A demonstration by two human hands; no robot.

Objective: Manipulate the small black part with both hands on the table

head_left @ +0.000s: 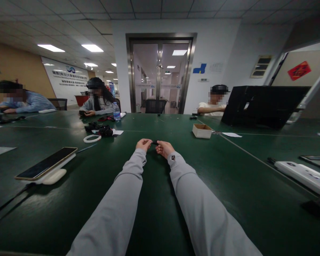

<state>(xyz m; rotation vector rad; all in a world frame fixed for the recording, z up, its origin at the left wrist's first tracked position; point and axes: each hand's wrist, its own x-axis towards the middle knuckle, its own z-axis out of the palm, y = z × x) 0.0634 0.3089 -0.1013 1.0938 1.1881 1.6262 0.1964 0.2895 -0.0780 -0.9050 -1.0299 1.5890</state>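
An office meeting room — long green table [229,170]; glass doors [160,74]; ceiling-panel lights [92,47].

Green worktop [229,185], shared, clutter round the edges.
Lower left: phone [46,163] lying on a white stand. Centre left: white ring [92,138], black gear pile [100,129], water bottle [116,111]. Right of centre: small open cardboard box [202,131] with a paper slip [232,134] just beside it. Upper right: big black case [261,106]. Lower right: white device [304,174]. Three people seated at the far side; glass door [160,74] behind.
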